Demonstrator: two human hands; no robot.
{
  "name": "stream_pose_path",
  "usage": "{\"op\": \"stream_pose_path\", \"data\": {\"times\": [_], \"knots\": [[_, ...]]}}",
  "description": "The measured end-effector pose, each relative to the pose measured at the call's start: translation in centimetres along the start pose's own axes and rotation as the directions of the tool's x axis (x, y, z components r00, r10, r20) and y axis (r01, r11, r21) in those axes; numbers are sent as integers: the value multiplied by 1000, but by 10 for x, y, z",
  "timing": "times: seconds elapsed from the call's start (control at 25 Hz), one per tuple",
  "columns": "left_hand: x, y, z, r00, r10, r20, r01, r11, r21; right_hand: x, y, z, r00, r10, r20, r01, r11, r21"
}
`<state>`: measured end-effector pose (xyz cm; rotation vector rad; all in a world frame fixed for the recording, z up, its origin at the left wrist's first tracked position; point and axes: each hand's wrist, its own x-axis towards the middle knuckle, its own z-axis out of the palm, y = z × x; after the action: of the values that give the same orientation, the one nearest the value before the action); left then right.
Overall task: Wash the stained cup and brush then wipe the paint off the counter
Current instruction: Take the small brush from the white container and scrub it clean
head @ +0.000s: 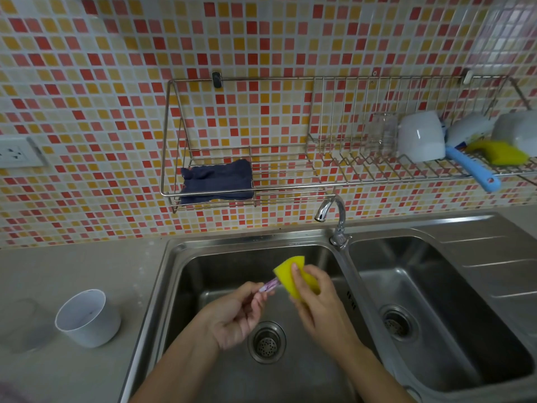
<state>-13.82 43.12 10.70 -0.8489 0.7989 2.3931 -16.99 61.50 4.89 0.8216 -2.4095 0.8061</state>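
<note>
Currently left hand (235, 318) fingers pinch purple-stained brush (268, 286), right hand (315, 295) clamps yellow sponge (286, 270) centre-frame; white cup (87, 318), bench (72, 271) wipe pending.

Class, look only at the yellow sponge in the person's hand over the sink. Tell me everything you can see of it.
The yellow sponge looks like soft foam, bright and plain, folded or bent around the tip of the brush. The right hand grips it, with fingers across its front. It hangs above the left basin of the sink, below the tap's spout. Whether it is wet cannot be told.
</note>
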Motion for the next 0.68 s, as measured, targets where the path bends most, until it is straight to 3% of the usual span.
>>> {"op": "stream_pose_path", "data": {"times": [0.2, 0.28, 0.32, 0.36, 0.48, 0.6, 0.68], "knots": [[2, -1, 8, 1000, 11, 2, -11, 1000, 27, 1, 5, -2, 999, 28, -32, -27, 1000, 12], [3, -1, 12, 993, 112, -39, -105, 984, 147, 1, 10, -2, 1000, -20, -15, 20, 1000, 1], [4, -1, 12, 977, 204, -56, -183, 946, 266, 2, 11, -2, 999, 37, -35, -36, 999, 27], [3, -3, 12, 946, 319, -54, -270, 870, 413, 2, 12, -1, 996, 83, -42, -81, 996, 40], [1, -7, 10, 795, 603, 66, -431, 485, 761, -6, 14, 3, 999, 38, 4, -38, 999, 24], [0, -11, 9, 676, 709, 203, -492, 228, 840, -10, 8, 7, 982, 180, -50, -174, 979, 103], [2, -15, 7, 570, 766, 298, -507, 42, 861, -11, 4, 9, 990, 137, -19, -134, 985, 106]]}}
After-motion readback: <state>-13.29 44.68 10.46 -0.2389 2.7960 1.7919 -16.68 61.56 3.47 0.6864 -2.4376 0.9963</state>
